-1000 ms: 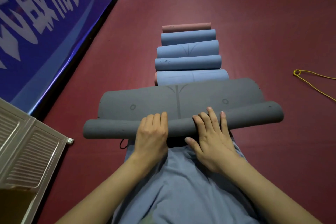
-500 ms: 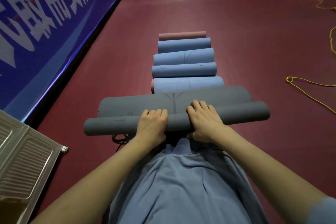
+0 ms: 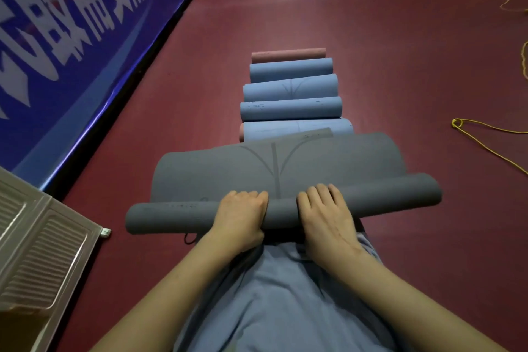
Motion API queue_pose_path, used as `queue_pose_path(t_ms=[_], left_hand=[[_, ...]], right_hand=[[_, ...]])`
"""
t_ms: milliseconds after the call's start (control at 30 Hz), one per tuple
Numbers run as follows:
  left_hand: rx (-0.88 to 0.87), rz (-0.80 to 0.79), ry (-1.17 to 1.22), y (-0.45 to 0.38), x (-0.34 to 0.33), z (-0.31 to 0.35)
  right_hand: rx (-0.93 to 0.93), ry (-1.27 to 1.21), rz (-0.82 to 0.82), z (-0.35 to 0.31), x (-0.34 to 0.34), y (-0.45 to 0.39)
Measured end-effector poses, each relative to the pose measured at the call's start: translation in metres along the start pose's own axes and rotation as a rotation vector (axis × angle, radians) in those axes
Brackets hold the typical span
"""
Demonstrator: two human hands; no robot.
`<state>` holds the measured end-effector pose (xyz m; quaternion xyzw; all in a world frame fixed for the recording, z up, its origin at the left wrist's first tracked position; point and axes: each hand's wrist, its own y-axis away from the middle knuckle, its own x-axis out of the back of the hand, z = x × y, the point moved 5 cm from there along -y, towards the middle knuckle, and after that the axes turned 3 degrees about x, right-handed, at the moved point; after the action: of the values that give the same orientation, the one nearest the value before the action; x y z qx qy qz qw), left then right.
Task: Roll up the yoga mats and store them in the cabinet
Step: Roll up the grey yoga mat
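Observation:
A grey yoga mat [image 3: 357, 163] lies on the red floor in front of me, its near end wound into a roll [image 3: 171, 216]. My left hand [image 3: 238, 218] grips the roll left of centre, fingers curled over its top. My right hand [image 3: 325, 216] grips it right of centre in the same way. Beyond the grey mat lie several rolled mats in a row: blue ones [image 3: 291, 110] and a pink one [image 3: 288, 55] at the far end. The grey mat's far edge rests on the nearest blue roll [image 3: 328, 126].
A metal cabinet door [image 3: 37, 248] with louvred panels stands at the lower left. A blue banner wall [image 3: 71, 46] runs along the left. Yellow cord [image 3: 485, 137] lies on the floor at the right. A black loop [image 3: 190, 238] sticks out under the roll.
Both hands have curled over the roll and wound it further. The right hand went from flat fingers to a grip. The mat's flat part now bulges upward.

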<state>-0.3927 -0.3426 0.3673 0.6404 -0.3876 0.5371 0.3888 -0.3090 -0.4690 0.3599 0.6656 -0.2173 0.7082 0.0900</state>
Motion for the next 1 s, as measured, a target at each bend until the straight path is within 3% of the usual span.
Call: queue_pose_path(t_ms=[100, 200, 367, 467, 600, 733, 867, 1000], left_hand=[[0.039, -0.04, -0.011, -0.008, 0.004, 0.0], [0.124, 0.03, -0.164, -0.001, 0.004, 0.007], [0.222, 0.216, -0.175, 0.003, 0.007, 0.017], [0.156, 0.473, -0.18, 0.009, 0.001, 0.019], [0.162, 0.47, -0.149, 0.012, -0.022, 0.02], [0.136, 0.434, -0.086, 0.001, -0.033, 0.016], [0.035, 0.491, -0.073, -0.019, -0.024, 0.004], [0.022, 0.228, -0.086, -0.048, -0.004, -0.008]], right_hand=[[-0.065, 0.029, -0.028, 0.003, -0.004, -0.019], [-0.019, 0.049, -0.102, 0.004, -0.003, -0.029], [0.02, 0.004, -0.346, 0.008, 0.005, -0.047], [0.027, -0.041, -0.512, 0.014, 0.005, -0.068], [0.031, -0.076, -0.722, 0.02, 0.009, -0.084], [0.039, -0.052, -0.674, 0.021, -0.002, -0.085], [0.056, -0.096, -0.43, 0.023, 0.0, -0.079], [0.076, -0.074, -0.27, 0.017, 0.006, -0.083]])
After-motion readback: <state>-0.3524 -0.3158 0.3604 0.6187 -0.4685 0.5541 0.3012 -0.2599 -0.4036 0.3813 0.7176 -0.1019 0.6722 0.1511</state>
